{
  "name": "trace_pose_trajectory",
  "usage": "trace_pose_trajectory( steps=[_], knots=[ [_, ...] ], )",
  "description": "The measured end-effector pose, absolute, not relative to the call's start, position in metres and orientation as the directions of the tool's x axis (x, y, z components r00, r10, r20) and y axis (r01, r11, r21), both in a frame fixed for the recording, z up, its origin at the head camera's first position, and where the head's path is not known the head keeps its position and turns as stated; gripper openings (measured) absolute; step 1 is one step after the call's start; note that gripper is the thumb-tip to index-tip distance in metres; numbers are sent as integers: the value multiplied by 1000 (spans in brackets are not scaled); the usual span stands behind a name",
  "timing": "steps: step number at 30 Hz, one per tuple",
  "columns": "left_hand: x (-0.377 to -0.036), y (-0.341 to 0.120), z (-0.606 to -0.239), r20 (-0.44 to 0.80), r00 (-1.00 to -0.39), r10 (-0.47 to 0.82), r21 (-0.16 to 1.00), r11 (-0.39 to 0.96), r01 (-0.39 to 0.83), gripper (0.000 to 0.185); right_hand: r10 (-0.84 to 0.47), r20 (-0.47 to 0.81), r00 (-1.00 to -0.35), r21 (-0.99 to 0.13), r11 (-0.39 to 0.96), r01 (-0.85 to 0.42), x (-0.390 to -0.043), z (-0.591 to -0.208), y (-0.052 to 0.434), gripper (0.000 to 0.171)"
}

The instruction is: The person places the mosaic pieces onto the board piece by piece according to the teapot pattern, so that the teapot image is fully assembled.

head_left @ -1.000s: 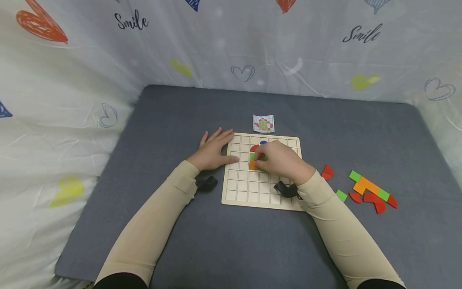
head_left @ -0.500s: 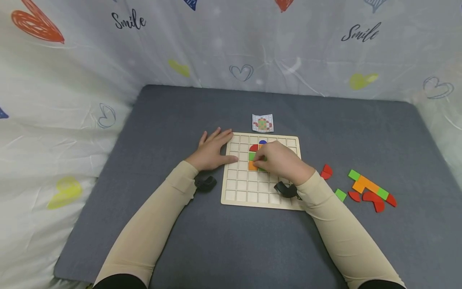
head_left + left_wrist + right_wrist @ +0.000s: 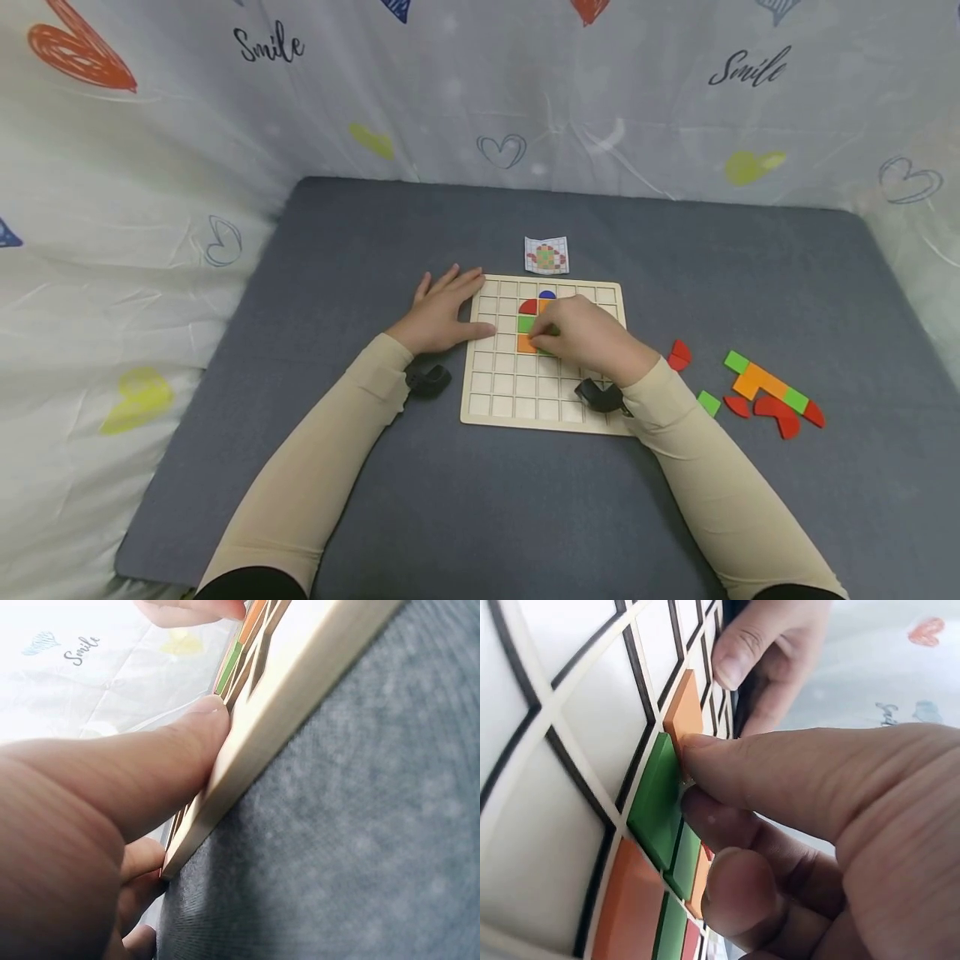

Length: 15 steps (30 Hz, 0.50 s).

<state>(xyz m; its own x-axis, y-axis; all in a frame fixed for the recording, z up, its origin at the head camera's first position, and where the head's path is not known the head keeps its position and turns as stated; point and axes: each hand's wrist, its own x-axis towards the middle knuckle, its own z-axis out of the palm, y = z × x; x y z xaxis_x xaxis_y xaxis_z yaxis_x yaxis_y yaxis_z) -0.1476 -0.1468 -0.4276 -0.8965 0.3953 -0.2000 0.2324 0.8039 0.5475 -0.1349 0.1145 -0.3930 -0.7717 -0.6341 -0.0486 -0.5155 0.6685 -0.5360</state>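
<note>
My left hand rests at the left edge of a wooden grid board, fingers spread. Its thumb lies over the board's rim in the left wrist view. Over the middle of the board, my right hand pinches with thumb and index finger at the corner of an orange square tile. That tile lies in the grid beside a green tile. Farther up the grid are another green tile, a red quarter-round tile and a blue piece. My right hand partly hides the other tiles.
A small printed pattern card lies beyond the board. To the right on the grey table are loose tiles: a green square, an orange piece and several red ones. A printed curtain surrounds the table.
Hardly anything differs. My right hand has shifted very slightly to the right over the same tiles; my left hand stays at the board's edge.
</note>
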Motion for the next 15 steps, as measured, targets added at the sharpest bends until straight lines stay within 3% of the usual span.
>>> trace_pose_trajectory(
  steps=[15],
  knots=[
    [-147, -148, -427, -189, -897, 400, 563, 792, 235, 94, -554, -62, -830, -499, 738, -455, -123, -385, 148, 8]
  ],
)
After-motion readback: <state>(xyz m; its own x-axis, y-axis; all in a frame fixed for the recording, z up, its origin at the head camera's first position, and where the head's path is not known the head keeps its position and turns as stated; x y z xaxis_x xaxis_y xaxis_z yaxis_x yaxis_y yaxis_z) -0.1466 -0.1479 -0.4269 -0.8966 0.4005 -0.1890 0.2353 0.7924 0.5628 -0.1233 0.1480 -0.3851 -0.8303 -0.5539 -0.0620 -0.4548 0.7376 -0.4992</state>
